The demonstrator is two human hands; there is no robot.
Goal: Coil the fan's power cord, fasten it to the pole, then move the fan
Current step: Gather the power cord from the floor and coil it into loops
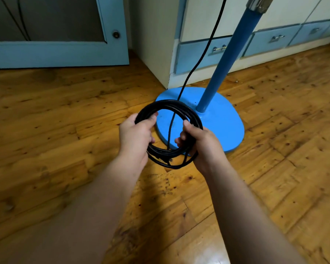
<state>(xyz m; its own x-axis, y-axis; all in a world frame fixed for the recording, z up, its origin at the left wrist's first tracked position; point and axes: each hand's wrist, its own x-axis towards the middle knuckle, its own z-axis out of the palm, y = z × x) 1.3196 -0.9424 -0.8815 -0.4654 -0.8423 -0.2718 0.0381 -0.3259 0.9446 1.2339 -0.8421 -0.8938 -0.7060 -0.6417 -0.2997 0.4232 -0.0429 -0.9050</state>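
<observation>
The fan's black power cord (pixel 171 106) is wound into a round coil of several loops, held above the floor in front of the fan. My left hand (pixel 136 135) grips the coil's left side. My right hand (pixel 200 143) grips its right side, fingers wrapped around the loops. One free strand (pixel 204 52) runs from the coil up past the cabinet and out of the top of the view. The blue pole (pixel 227 56) rises tilted from the blue base (pixel 223 121) just behind the coil. The fan head is out of view.
A wooden parquet floor (pixel 65 115) spreads all around. A white cabinet with blue drawers (pixel 196 52) stands right behind the base. A blue-framed door (pixel 111 35) is at the back left, with thin cables behind its glass.
</observation>
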